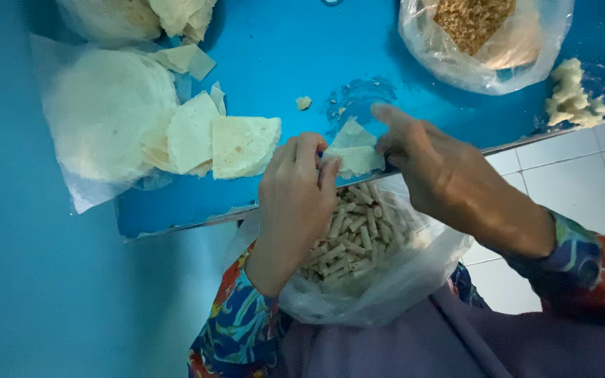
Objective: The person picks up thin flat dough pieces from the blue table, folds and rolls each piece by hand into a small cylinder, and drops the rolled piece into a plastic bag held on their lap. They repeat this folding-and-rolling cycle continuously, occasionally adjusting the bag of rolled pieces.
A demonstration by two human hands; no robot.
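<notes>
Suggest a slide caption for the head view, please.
Both hands, left and right, fold a wrapper above a bag of rolls.

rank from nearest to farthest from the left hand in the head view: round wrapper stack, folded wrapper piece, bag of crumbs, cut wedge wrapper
1. folded wrapper piece, at the left hand fingertips
2. cut wedge wrapper, just left
3. round wrapper stack, far left
4. bag of crumbs, top right
</notes>
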